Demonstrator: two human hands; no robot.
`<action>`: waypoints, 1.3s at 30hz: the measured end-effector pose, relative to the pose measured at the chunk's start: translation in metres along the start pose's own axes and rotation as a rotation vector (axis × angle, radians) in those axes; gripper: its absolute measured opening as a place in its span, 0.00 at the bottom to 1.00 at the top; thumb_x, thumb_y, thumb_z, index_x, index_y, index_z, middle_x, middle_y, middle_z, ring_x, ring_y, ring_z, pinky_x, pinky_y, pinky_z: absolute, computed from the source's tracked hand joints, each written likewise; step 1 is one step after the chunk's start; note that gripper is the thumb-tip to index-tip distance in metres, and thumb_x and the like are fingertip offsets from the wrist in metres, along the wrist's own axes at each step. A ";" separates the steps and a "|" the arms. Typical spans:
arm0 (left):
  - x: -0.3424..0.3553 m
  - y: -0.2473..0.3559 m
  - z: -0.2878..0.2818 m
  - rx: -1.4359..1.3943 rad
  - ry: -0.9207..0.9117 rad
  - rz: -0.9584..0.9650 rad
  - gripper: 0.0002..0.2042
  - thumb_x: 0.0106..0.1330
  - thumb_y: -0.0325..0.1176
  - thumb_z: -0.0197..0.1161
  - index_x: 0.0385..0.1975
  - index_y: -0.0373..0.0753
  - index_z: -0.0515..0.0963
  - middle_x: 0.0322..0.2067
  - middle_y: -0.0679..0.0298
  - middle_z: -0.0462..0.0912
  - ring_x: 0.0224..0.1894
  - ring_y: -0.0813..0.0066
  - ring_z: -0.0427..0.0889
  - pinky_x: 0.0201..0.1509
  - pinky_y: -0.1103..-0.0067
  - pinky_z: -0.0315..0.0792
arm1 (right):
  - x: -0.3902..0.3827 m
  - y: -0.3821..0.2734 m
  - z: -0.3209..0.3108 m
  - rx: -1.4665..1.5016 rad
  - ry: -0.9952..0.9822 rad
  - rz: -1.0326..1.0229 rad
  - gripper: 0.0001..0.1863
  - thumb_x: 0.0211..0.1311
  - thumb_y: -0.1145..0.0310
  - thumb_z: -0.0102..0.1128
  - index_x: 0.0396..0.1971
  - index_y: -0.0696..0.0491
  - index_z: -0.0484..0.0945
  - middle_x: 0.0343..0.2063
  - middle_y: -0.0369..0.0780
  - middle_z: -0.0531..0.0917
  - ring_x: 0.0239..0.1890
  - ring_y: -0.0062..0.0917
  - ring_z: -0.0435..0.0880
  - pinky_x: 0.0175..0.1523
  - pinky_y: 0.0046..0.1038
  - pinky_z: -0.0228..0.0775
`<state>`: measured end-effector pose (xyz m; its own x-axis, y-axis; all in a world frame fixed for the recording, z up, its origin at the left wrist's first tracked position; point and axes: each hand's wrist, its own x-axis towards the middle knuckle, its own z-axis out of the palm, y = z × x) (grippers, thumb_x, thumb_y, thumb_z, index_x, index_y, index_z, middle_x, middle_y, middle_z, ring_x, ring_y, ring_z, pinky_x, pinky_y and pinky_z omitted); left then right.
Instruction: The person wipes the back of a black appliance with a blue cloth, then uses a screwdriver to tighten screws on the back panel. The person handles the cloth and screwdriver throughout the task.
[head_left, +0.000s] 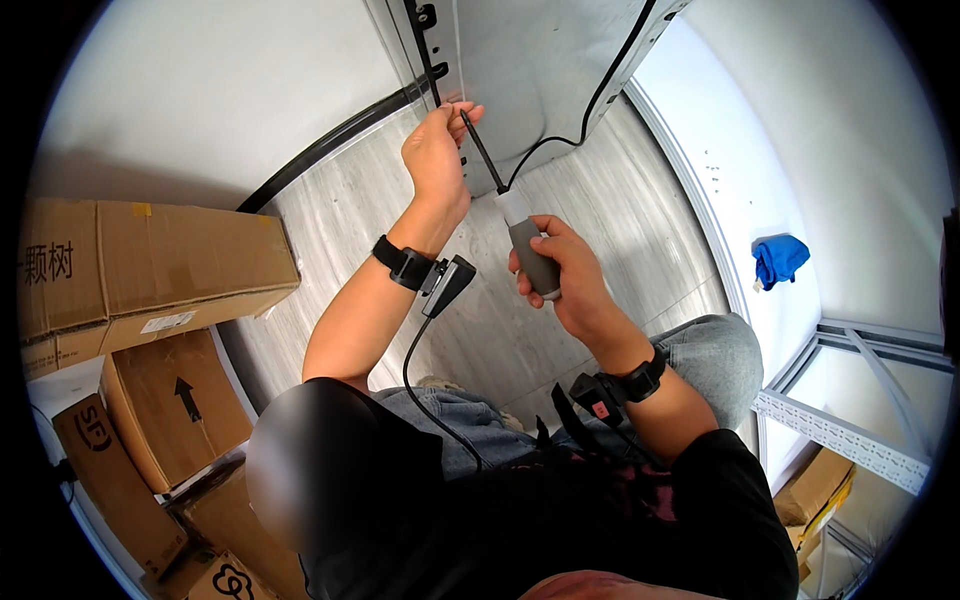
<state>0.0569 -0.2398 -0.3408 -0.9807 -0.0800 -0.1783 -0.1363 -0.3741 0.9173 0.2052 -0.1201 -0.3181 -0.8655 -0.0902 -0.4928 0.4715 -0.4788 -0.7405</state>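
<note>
My right hand (pixel 560 265) is wrapped round the grey handle of a screwdriver (pixel 534 258) with a pale collar and a long dark shaft. The shaft slants up and left, its tip right by the fingers of my left hand (pixel 440 150). Those fingers are bent together at the lower edge of a grey metal cabinet (pixel 520 80); anything small between them is hidden. A black cable (pixel 560 140) runs down the cabinet and bends in close to the base of the shaft.
Cardboard boxes (pixel 200 255) are stacked along the left side. A blue cloth (pixel 780 260) lies at the right, above a white metal shelf rack (pixel 845 435) with more cartons. Pale wood-look floor (pixel 350 200) spreads between. Strapped wrist devices (pixel 450 285) sit on both my forearms.
</note>
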 end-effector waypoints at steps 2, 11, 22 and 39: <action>0.002 -0.003 -0.001 -0.033 0.000 0.005 0.13 0.66 0.35 0.47 0.35 0.34 0.77 0.35 0.59 0.84 0.40 0.75 0.80 0.48 0.79 0.65 | 0.000 0.002 -0.001 -0.003 -0.009 -0.003 0.15 0.62 0.67 0.43 0.47 0.56 0.66 0.26 0.38 0.79 0.20 0.20 0.76 0.20 0.22 0.63; 0.002 -0.017 -0.019 -0.108 -0.108 -0.015 0.10 0.65 0.34 0.48 0.29 0.35 0.75 0.32 0.62 0.80 0.40 0.72 0.78 0.49 0.78 0.66 | -0.003 0.004 0.001 -0.015 0.002 -0.014 0.16 0.61 0.66 0.43 0.48 0.56 0.66 0.26 0.39 0.79 0.19 0.20 0.76 0.19 0.22 0.62; -0.024 -0.025 0.029 -0.224 -0.605 -0.183 0.07 0.65 0.30 0.50 0.29 0.37 0.74 0.26 0.66 0.73 0.33 0.76 0.71 0.43 0.79 0.65 | -0.072 -0.123 -0.055 -0.181 0.106 -0.225 0.15 0.60 0.65 0.46 0.43 0.57 0.71 0.24 0.39 0.80 0.17 0.17 0.75 0.16 0.18 0.60; -0.060 -0.254 0.260 -0.085 -0.623 -0.652 0.06 0.63 0.28 0.50 0.32 0.35 0.74 0.24 0.66 0.70 0.31 0.75 0.68 0.39 0.81 0.64 | -0.086 -0.106 -0.379 0.190 0.405 -0.479 0.15 0.61 0.65 0.41 0.41 0.58 0.69 0.24 0.42 0.79 0.16 0.20 0.74 0.16 0.18 0.62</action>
<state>0.1141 0.1005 -0.4703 -0.6141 0.6770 -0.4056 -0.7046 -0.2388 0.6682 0.2938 0.2696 -0.3706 -0.8228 0.4892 -0.2893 -0.0202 -0.5339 -0.8453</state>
